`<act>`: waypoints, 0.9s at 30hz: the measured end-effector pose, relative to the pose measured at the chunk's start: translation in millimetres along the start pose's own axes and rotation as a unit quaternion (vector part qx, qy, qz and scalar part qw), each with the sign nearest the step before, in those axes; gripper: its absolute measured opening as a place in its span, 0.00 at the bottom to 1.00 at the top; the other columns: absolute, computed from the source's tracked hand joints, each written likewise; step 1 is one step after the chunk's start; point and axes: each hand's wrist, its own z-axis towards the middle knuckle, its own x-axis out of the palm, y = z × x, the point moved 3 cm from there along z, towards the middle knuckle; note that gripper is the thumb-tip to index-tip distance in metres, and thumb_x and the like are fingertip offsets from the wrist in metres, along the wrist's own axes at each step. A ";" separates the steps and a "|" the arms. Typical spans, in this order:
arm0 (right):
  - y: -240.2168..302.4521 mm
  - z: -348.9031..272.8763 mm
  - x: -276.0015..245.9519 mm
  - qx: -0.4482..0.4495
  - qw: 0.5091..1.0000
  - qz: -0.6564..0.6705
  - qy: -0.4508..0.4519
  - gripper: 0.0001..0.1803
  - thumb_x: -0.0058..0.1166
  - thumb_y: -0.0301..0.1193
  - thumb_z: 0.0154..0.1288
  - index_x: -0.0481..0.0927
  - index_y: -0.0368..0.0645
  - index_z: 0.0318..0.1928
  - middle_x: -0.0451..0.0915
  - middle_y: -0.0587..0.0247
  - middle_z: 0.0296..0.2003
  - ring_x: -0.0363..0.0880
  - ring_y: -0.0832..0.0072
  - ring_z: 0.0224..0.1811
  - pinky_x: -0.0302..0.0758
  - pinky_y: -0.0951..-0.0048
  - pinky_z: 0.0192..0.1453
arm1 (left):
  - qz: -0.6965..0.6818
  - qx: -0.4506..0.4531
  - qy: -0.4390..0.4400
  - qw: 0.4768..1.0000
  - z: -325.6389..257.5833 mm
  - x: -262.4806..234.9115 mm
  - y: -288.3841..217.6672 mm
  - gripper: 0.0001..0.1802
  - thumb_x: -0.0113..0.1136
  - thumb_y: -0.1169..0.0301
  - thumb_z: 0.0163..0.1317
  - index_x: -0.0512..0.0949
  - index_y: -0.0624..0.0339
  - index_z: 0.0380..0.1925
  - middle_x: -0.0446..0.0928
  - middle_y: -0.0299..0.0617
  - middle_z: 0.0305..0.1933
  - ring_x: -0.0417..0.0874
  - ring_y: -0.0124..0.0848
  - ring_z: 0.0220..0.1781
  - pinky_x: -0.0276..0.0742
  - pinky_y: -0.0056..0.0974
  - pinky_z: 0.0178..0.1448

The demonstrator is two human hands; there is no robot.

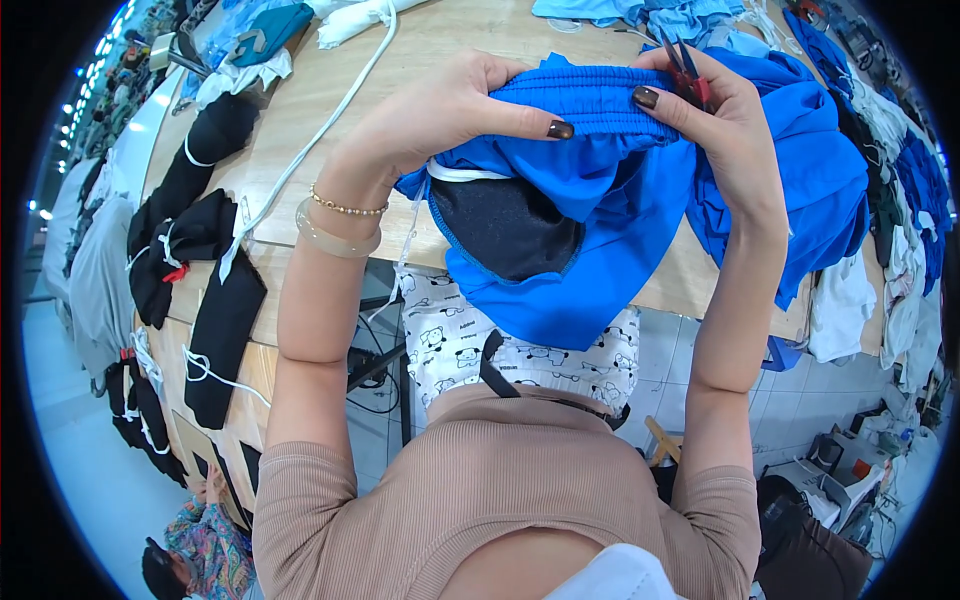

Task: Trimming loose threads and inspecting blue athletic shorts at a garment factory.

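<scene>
A blue garment [600, 225] with a gathered elastic waistband hangs between my hands over the table's near edge. My left hand [470, 105] grips one end of the waistband, thumb on top and fingers behind it. At the other end, my right hand [715, 115] pinches the band under its thumb. Small red-handled snips [688, 85] are also tucked in that hand, with the dark blades pointing away from me. Below the band, a black panel [510, 225] shows inside the garment, beside a strip of white trim. My fingertips behind the fabric are hidden.
More blue fabric [800, 160] is heaped right of my right hand. Tied black bundles [225, 330] lie at the left, near a long white cord [330, 130]. Light blue pieces [660, 12] lie at the far edge of the wooden table [300, 100]. Another person [205, 540] works at lower left.
</scene>
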 end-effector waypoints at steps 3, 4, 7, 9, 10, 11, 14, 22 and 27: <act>0.5 -0.9 -0.3 0.002 1.000 0.001 0.000 0.14 0.61 0.29 0.57 0.81 0.38 0.44 0.80 0.66 0.32 0.78 0.82 0.36 0.74 0.83 0.44 | 0.000 0.006 -0.009 1.000 1.1 1.4 2.8 0.19 0.65 0.66 0.54 0.79 0.68 0.42 0.80 0.39 0.36 0.78 0.21 0.36 0.74 0.25 0.46; 0.2 -1.1 -0.2 0.002 1.000 0.001 0.000 0.14 0.61 0.29 0.57 0.81 0.38 0.44 0.80 0.66 0.32 0.78 0.82 0.36 0.74 0.83 0.44 | -0.001 0.014 -0.015 1.000 1.4 1.7 3.0 0.18 0.65 0.65 0.55 0.79 0.68 0.41 0.80 0.38 0.36 0.77 0.21 0.36 0.73 0.24 0.45; -0.2 -1.9 0.4 0.005 1.000 0.011 -0.003 0.14 0.61 0.29 0.57 0.81 0.38 0.44 0.80 0.66 0.32 0.78 0.82 0.36 0.74 0.84 0.44 | 0.001 0.017 -0.021 1.000 -1.3 4.2 -2.3 0.17 0.64 0.66 0.55 0.79 0.68 0.40 0.80 0.37 0.35 0.77 0.20 0.35 0.73 0.23 0.45; 1.0 -2.6 2.0 0.014 1.000 0.021 0.002 0.15 0.62 0.30 0.57 0.81 0.38 0.44 0.80 0.66 0.34 0.78 0.82 0.38 0.73 0.84 0.46 | -0.003 0.015 -0.024 1.000 -0.7 4.9 0.7 0.17 0.64 0.66 0.55 0.79 0.68 0.40 0.80 0.37 0.35 0.77 0.20 0.35 0.72 0.23 0.44; 0.3 -3.1 3.3 0.015 1.000 0.020 0.001 0.15 0.62 0.30 0.57 0.81 0.38 0.44 0.80 0.66 0.34 0.78 0.82 0.38 0.73 0.84 0.46 | -0.008 0.014 -0.026 1.000 0.3 5.6 1.3 0.16 0.64 0.66 0.55 0.79 0.68 0.39 0.79 0.37 0.34 0.77 0.20 0.34 0.72 0.23 0.43; -1.4 -4.1 5.4 0.008 1.000 0.020 -0.010 0.15 0.60 0.29 0.58 0.80 0.38 0.45 0.79 0.67 0.33 0.76 0.83 0.36 0.72 0.84 0.44 | -0.008 0.015 -0.025 1.000 0.7 6.8 0.6 0.16 0.64 0.66 0.55 0.79 0.68 0.39 0.79 0.37 0.34 0.77 0.20 0.34 0.72 0.23 0.43; -2.1 -10.1 7.3 -0.037 0.992 -0.086 -0.089 0.14 0.57 0.28 0.61 0.79 0.39 0.47 0.76 0.69 0.29 0.72 0.86 0.31 0.69 0.84 0.38 | -0.005 0.012 -0.038 0.999 -0.9 10.8 0.0 0.15 0.63 0.67 0.54 0.80 0.67 0.39 0.79 0.36 0.33 0.76 0.19 0.34 0.72 0.23 0.42; 24.1 -73.4 59.8 0.110 0.978 0.114 -0.136 0.13 0.45 0.31 0.69 0.74 0.34 0.47 0.72 0.65 0.20 0.63 0.87 0.16 0.56 0.87 0.18 | -0.081 -0.024 -0.077 0.993 -7.2 17.5 1.3 0.15 0.61 0.69 0.56 0.78 0.67 0.41 0.80 0.34 0.35 0.77 0.18 0.35 0.74 0.24 0.42; 21.7 -81.3 69.1 0.148 0.978 0.086 -0.121 0.10 0.45 0.28 0.70 0.75 0.35 0.44 0.69 0.70 0.17 0.59 0.91 0.16 0.49 0.87 0.19 | -0.046 -0.015 -0.074 0.996 -8.6 21.6 1.1 0.16 0.60 0.70 0.57 0.77 0.68 0.44 0.80 0.35 0.37 0.77 0.18 0.36 0.74 0.24 0.43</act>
